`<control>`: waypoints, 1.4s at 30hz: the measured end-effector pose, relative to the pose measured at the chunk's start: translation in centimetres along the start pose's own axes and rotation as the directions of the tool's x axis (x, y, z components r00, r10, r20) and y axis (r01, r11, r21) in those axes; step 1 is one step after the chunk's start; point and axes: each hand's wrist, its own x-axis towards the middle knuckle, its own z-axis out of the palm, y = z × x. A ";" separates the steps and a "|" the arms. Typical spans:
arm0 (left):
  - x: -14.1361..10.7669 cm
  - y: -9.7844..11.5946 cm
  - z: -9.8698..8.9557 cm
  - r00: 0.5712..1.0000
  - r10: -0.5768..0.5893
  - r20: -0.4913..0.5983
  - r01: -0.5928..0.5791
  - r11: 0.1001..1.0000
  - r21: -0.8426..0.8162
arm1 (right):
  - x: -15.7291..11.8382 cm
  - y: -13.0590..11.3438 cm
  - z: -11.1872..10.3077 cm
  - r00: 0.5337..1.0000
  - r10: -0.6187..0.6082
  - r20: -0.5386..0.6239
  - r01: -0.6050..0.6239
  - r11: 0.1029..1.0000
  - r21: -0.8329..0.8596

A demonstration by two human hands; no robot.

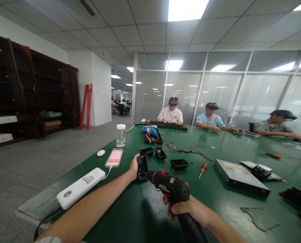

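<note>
My left hand (134,166) grips a small black plastic housing (142,165) by its left side, holding it upright above the table with its open face towards me. In my right hand (183,210) is a black cordless drill (172,184), my fingers wrapped round its handle. The drill's nose points left at the housing; whether its bit touches a screw is too small to make out. Just beyond the housing lie similar black plastic frames, one (147,151) at the left, another (160,154) beside it, and a third (179,164) to the right.
An orange screwdriver (203,170) and a flat metal disc drive (241,177) lie at the right. A white power bank (81,187), a phone (114,157) and a clear jar (121,135) stand along the left edge of the green table (109,222). Several people sit across it.
</note>
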 end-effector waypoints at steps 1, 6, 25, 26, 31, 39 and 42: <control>0.0 0.0 0.0 1.000 0.003 -0.003 -0.003 1.000 0.003 | 0.0 0.0 0.0 1.000 0.000 -0.005 0.000 1.000 0.000; 0.1 -0.1 -0.1 1.000 0.017 0.014 -0.017 1.000 0.002 | 0.0 -0.2 0.2 1.000 0.010 -0.009 -0.010 1.000 -0.004; 0.5 -0.2 -0.5 1.000 0.019 0.025 -0.019 1.000 -0.007 | 0.0 0.0 0.0 1.000 0.007 -0.006 -0.007 1.000 0.006; 0.6 -0.2 -0.5 0.999 0.021 0.028 -0.021 1.000 -0.009 | 0.0 0.0 0.0 1.000 0.007 -0.006 -0.007 1.000 0.004; 0.5 -0.2 -0.4 1.000 0.002 0.014 -0.002 1.000 0.000 | 0.0 0.0 0.0 1.000 0.005 -0.003 -0.005 1.000 0.009; 0.7 -0.4 -0.6 0.999 0.026 0.027 -0.026 1.000 -0.002 | 0.0 0.0 -0.1 1.000 -0.007 -0.002 0.007 1.000 0.000; 0.7 -0.3 -0.6 0.999 0.027 0.030 -0.027 1.000 -0.006 | 0.0 0.1 -0.1 1.000 0.001 -0.001 -0.001 1.000 0.009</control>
